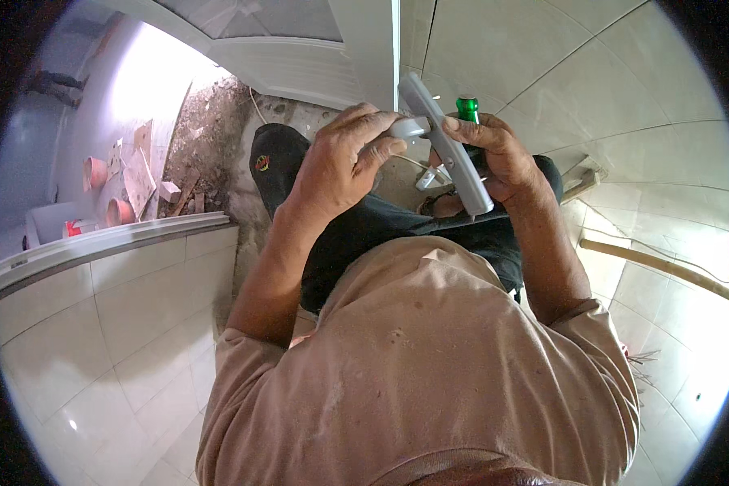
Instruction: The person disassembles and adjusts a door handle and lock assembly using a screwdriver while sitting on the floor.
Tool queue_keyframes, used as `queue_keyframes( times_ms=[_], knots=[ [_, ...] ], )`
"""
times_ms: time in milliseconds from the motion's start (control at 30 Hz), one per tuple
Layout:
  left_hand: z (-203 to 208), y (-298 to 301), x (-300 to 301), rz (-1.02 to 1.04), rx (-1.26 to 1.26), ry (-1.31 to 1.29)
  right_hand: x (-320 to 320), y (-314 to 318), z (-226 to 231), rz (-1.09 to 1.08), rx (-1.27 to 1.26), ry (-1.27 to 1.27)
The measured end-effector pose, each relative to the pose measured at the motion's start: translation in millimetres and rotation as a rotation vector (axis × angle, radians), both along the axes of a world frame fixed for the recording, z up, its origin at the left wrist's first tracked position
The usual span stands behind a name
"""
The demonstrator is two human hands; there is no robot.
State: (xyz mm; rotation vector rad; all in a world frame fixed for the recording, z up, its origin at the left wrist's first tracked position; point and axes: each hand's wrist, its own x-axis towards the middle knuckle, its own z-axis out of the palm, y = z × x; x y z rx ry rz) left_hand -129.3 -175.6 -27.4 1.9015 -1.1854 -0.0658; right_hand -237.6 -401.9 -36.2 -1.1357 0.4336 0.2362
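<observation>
Held up in front of my body is a grey door handle (458, 166) with a long narrow backplate, tilted so that its top leans left. My right hand (502, 154) grips the backplate from the right, thumb on its edge. My left hand (344, 158) is closed around the grey lever (409, 127) that joins the plate near its upper part. A thin pointed tip, perhaps a screw, sticks out at the plate's lower end. Just beyond my right hand shows the green neck of a bottle (467, 108); its lower part is hidden.
A white panelled door (364, 49) stands ahead of me. To the left, past a white sill (121, 239), lie rubble, boards and reddish pots (120, 212). At the right, a wooden stick (660, 266) and a cable lie by pale tiles. My dark-trousered legs are bent below my hands.
</observation>
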Motion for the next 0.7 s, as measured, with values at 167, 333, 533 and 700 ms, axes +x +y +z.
queue_keyframes(
  times_ms=[167, 333, 533, 700],
  knots=[
    [7, 2, 1, 0.031, 0.079, 0.382, 1, 5, -2, 0.021, 0.033, -0.096],
    [-3, -9, 6, 0.006, -0.022, 0.777, 0, 0, -36, -0.042, 0.142, -0.179],
    [-4, -22, 4, 0.061, -0.153, 0.962, 3, 11, -33, -0.170, 0.105, -0.189],
    [-25, -19, 8, 0.115, -0.065, 0.579, 7, 16, -11, -0.206, -0.069, -0.063]
  ],
)
